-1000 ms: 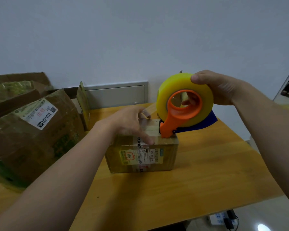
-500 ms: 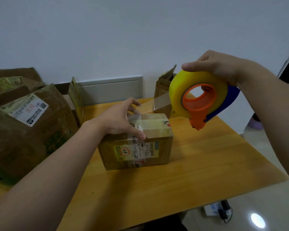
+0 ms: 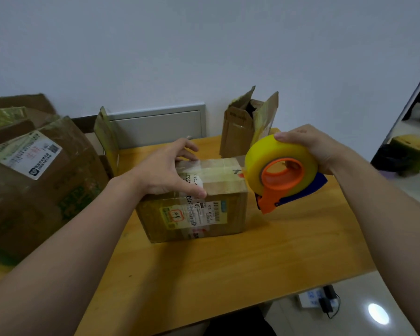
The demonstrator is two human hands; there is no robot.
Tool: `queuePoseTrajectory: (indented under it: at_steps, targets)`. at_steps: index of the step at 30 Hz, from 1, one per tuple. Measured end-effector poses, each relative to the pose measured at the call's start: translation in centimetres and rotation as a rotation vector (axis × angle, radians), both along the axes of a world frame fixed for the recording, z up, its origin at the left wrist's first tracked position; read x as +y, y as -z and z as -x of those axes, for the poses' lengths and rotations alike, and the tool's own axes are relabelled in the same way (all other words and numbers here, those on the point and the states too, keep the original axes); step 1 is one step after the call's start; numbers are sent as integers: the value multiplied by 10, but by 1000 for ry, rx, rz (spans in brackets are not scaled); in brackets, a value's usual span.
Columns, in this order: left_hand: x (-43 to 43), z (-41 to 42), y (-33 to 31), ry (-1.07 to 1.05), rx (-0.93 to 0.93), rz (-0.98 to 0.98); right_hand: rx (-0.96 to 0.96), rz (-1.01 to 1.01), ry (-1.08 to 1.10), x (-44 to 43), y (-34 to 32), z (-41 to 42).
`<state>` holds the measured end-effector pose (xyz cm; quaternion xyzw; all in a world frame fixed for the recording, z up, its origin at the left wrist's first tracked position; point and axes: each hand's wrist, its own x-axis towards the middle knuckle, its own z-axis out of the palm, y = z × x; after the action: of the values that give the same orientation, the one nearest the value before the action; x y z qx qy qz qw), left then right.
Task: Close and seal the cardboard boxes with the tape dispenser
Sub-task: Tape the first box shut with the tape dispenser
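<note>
A small cardboard box [image 3: 199, 214] with a printed label on its front stands closed at the middle of the wooden table [image 3: 228, 263]. Clear tape strips cross its top. My left hand [image 3: 165, 168] rests on the box's top left, fingers spread over the flaps and the thumb at the front edge. My right hand [image 3: 310, 144] grips the tape dispenser [image 3: 281, 175], a yellowish roll on an orange and blue frame, just right of the box and above the table. The dispenser's orange mouth points down, apart from the box.
A large closed box [image 3: 34, 185] with a white label fills the left side. A tall narrow box [image 3: 243, 127] with open flaps stands behind the dispenser. An upright cardboard flap [image 3: 107, 139] is behind my left hand. The table's right edge drops to the floor with a power strip [image 3: 318, 299].
My right hand lifted the dispenser off the box's top right edge, swung it up, then lowered it beside the box's right side. My left hand stayed on the box top.
</note>
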<state>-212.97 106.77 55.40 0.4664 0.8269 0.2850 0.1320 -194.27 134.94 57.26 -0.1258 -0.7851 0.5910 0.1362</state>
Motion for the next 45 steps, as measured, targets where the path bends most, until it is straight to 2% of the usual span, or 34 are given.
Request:
queuePoseTrajectory:
  at_steps: [6, 10, 14, 17, 20, 23, 26, 33, 41, 45]
  targets:
    - [-1, 2, 6, 18, -4, -16, -6, 99, -13, -1, 20, -1]
    - [2, 1, 5, 41, 24, 46, -9, 159, -44, 3, 32, 0]
    - [16, -6, -6, 63, 46, 263, 4, 232, -47, 8, 44, 1]
    - [35, -16, -9, 36, 232, 427, 14, 282, -50, 9, 54, 3]
    - [55, -36, 0, 77, 345, 356, 28, 331, -29, 11, 64, 7]
    - [65, -47, 7, 158, 342, 219, 39, 405, -41, 9, 73, 7]
    - [62, -40, 7, 184, 331, 202, 42, 445, -75, 7, 80, 9]
    - [49, -26, 9, 173, 320, 204, -19, 293, -120, 3, 76, 20]
    - [47, -25, 8, 152, 326, 210, -131, -132, -159, -2, 52, 12]
    - [45, -22, 8, 157, 354, 249, -152, -269, -174, -6, 31, 10]
